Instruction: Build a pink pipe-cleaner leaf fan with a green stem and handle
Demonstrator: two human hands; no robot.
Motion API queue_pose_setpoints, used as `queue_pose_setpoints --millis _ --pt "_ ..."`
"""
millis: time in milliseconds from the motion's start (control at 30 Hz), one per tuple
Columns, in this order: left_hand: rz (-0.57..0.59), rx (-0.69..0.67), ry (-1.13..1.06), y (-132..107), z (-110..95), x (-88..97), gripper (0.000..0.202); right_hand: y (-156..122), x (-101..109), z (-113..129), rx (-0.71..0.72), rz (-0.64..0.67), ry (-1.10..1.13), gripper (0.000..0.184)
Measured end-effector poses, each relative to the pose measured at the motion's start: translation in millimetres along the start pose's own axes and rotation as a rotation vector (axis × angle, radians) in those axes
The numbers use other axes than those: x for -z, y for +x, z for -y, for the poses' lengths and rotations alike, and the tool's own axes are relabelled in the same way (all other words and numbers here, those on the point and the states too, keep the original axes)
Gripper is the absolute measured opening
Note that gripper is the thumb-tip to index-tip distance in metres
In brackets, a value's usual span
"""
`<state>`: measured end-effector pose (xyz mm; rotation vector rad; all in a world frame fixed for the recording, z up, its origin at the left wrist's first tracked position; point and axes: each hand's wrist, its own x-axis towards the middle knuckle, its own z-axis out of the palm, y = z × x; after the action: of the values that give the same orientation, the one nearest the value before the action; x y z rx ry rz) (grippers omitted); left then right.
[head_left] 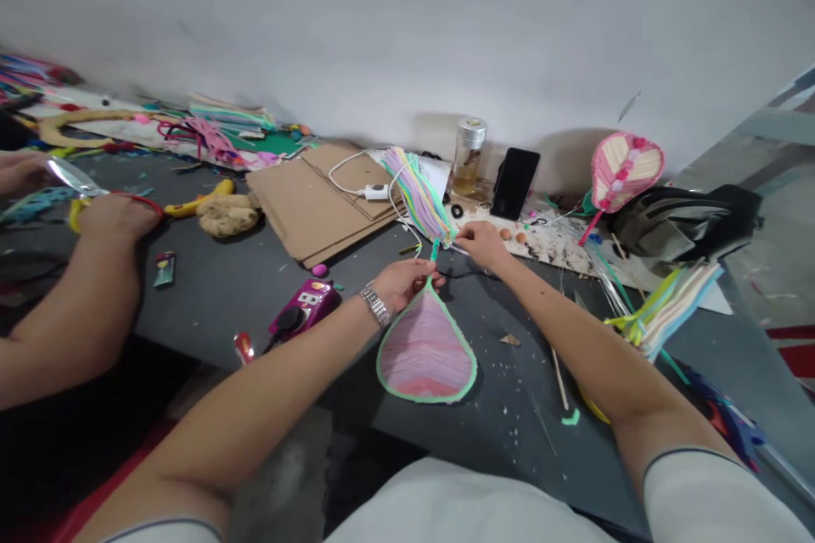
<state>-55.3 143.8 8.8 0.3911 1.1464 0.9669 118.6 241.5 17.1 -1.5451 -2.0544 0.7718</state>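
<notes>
A drop-shaped hand fan [429, 348] with a pink striped face and a mint-green edge hangs over the table's front part, its narrow end pointing away from me. My left hand [407, 284] is closed around its green-wrapped handle [435, 251]. Just beyond the handle lies a bundle of pastel pipe cleaners [417, 193]; whether the two are joined I cannot tell. The fingers of my right hand [485, 246] are pinched together at the near end of this bundle. What sits between those fingertips is too small to make out.
At left, a co-worker's hand [118, 216] holds scissors [76, 178]. Cardboard sheets [318, 195], a purple power strip [309, 305], a glass jar [469, 157] and a phone [514, 182] surround my hands. More pipe cleaners [675, 310] and a finished-looking pink fan [627, 171] are at right.
</notes>
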Motion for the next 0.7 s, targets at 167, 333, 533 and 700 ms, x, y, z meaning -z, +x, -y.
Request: queue_pose_setpoints --millis 167,333,533,700 --pt "-0.038 -0.02 -0.023 6 10 0.6 0.015 19 -13 8 -0.165 -0.001 -0.102 0.026" --pt "-0.034 -0.077 -0.009 14 2 -3.0 0.017 31 -19 6 -0.279 0.02 -0.133 0.025" --pt "-0.052 -0.178 0.065 46 -30 -16.9 0.02 38 -21 0 -0.336 0.041 -0.129 0.036" --pt "-0.099 -0.17 0.196 69 -44 -27.6 0.021 31 -18 6 -0.297 0.051 -0.126 0.031"
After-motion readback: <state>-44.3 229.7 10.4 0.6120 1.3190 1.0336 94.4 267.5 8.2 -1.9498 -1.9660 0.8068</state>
